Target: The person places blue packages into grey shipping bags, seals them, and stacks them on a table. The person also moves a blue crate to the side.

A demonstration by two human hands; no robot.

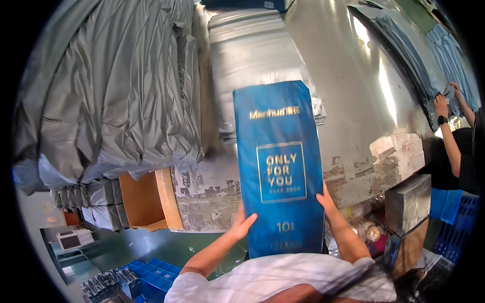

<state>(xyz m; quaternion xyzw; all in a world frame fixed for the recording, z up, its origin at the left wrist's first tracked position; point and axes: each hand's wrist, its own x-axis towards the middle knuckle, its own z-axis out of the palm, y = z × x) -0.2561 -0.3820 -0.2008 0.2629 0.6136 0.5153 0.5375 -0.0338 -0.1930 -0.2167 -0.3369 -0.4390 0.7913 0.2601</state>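
Note:
A large blue package (280, 212) with pale printing and a framed square on its front stands tall before me, held by its two sides. My left hand (244, 223) grips the lower left edge, its thumb on the front. On the opposite edge, a little higher, my right hand (327, 203) presses with its thumb on the front. The other fingers of both hands are hidden behind the package. Just beyond its top lies a stack of flat silver-grey bags (257, 55) on the metal table (348, 116).
Big grey wrapped bundles (116, 96) pile up on the left, above an open cardboard box (144, 202). A worn white block (399, 154) sits at the table's right edge, near a metal-topped box (408, 202). At far right, another person's hands (442, 106) touch light-blue bags (449, 55).

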